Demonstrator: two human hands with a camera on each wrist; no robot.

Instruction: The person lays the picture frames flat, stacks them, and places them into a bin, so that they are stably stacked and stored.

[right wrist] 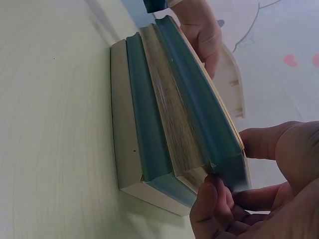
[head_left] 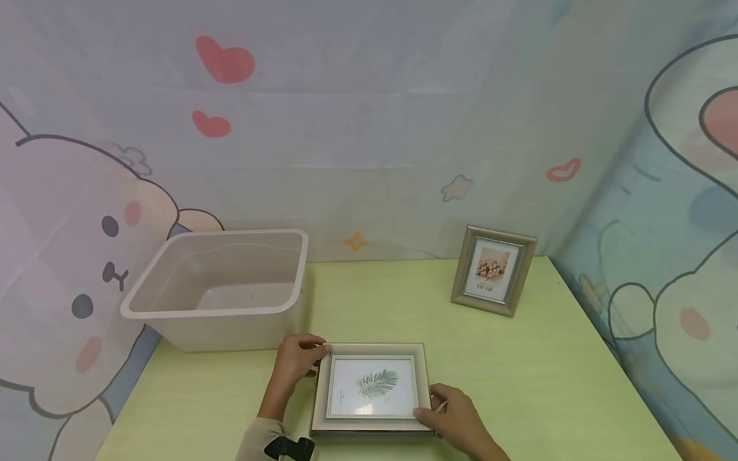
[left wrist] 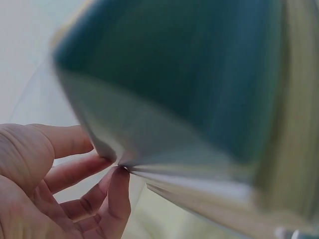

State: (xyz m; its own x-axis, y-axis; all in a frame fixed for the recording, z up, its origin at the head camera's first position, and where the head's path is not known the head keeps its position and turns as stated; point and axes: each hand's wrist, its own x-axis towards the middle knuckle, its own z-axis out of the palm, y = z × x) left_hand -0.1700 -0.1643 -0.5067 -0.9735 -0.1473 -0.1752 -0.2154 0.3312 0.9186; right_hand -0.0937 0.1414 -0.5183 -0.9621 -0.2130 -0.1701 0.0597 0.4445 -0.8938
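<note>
A pale-bordered picture frame (head_left: 369, 349) with a green leaf print lies face up at the top of a stack near the table's front. At its far left corner my left hand (head_left: 296, 360) grips the edge, thumb on top. My right hand (head_left: 458, 415) holds the near right corner, thumb on the face and fingers at the side. The right wrist view shows the stack's sides, with blue-green bands (right wrist: 197, 99) and cream and wood-toned ones. Clear film (left wrist: 144, 124) hangs by the left fingertips in the left wrist view, where the frame is blurred.
A deep off-white plastic bin (head_left: 230, 314) stands at the left on the light green table (head_left: 548, 384). Toward the back right, a smaller picture frame (head_left: 521, 275) with a flower picture stands leaning back. A printed cloth backdrop (head_left: 375, 128) rises behind the table.
</note>
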